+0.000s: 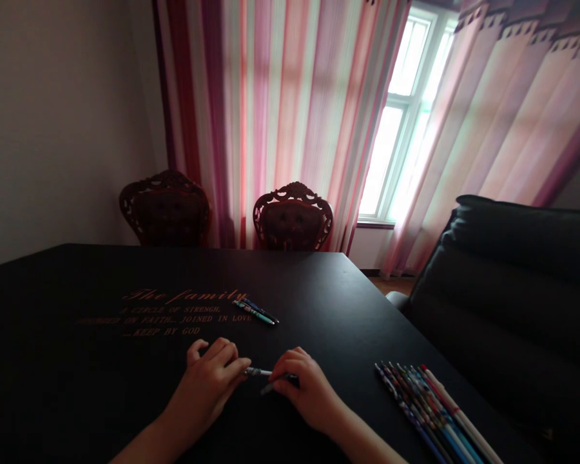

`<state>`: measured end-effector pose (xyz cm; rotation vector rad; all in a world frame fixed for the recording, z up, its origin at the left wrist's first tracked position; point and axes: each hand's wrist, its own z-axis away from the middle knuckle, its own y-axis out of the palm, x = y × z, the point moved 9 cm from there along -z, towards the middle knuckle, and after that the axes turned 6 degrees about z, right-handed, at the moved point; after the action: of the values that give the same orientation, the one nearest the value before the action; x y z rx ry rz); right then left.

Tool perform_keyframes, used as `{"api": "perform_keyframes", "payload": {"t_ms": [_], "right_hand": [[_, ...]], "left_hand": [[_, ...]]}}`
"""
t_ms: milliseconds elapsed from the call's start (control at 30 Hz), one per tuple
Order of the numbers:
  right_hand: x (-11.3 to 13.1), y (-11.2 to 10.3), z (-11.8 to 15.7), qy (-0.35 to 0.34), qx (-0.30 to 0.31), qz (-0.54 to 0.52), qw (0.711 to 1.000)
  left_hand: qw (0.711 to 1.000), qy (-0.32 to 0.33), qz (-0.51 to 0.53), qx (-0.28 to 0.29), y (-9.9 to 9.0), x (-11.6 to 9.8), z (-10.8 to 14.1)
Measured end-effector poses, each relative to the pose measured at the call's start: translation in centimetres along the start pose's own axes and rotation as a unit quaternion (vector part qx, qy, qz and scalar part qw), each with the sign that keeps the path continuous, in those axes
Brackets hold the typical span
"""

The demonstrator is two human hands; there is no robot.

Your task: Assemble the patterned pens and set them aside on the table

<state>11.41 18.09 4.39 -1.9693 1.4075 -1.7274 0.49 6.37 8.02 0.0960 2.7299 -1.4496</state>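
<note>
- Left hand (203,380): fingers curled, pinching one end of a slim pen (258,372), its metal part pointing toward the right hand.
- Two pens (255,312): lying together on the black table (348,290), beyond the left hand.
- Right hand (307,386): fingers bunched, pinching the pen's other end, so both hands share its hold.
- Row of pens (428,412): right of the right hand, laid side by side, roughly ten; exact count unclear.

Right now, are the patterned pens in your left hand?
No, the patterned pens lie on the black table beside your right hand.
</note>
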Motion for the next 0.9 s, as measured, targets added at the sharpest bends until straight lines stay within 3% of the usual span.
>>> {"api": "perform_keyframes", "payload": {"t_ms": [233, 567, 767, 900], "right_hand": [[-1.5, -2.2, 0.2, 0.010, -0.015, 0.031, 0.999], [-1.2, -0.8, 0.3, 0.005, -0.013, 0.039, 0.999], [-1.1, -1.0, 0.5, 0.008, -0.014, 0.037, 0.999], [-1.0, -1.1, 0.5, 0.007, -0.019, 0.032, 0.999]], "left_hand": [[0.999, 0.009, -0.033, 0.001, 0.3, 2.2, 0.3], [0.984, 0.127, -0.119, 0.027, 1.7, -0.6, 0.7], [0.990, 0.109, -0.089, -0.011, 0.4, -0.3, 0.6], [0.996, 0.062, -0.067, 0.017, 0.3, 1.0, 0.3]]}}
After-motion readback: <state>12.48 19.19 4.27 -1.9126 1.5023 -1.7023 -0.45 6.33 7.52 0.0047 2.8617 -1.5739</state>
